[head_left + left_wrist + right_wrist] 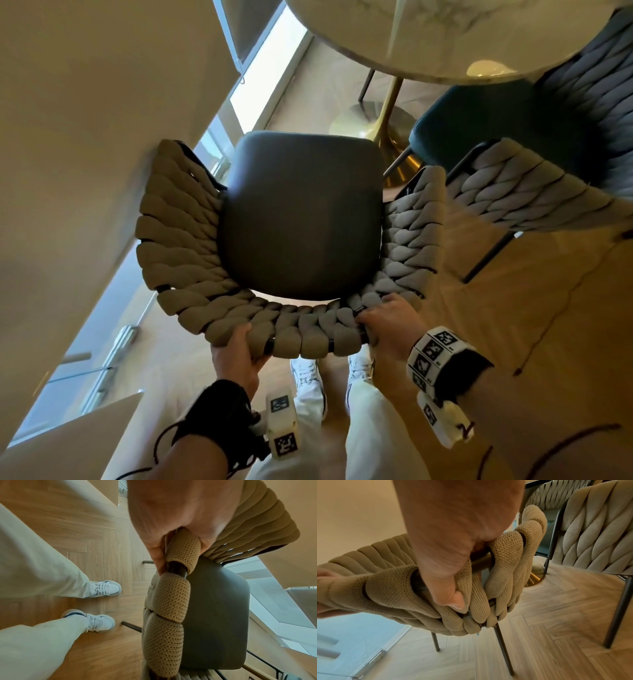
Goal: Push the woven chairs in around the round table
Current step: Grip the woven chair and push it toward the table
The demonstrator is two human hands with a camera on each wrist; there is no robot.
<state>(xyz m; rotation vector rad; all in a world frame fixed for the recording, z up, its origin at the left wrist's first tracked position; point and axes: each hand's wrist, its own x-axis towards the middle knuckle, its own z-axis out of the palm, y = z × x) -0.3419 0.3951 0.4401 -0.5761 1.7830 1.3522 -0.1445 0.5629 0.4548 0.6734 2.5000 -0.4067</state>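
The table [445, 41] stands ahead, its marble edge above a gold base. The chair [301, 219] sits short of it, beside a second chair [534, 185]. The left hand [236, 356] and right hand [387, 325] both grip its woven back rim.

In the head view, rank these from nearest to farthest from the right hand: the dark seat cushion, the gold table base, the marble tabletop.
From the right hand:
1. Seat cushion, just ahead and to its left, inside the gripped chair.
2. Gold table base, beyond the cushion, on the floor.
3. Marble tabletop, farthest, at the top of the view.
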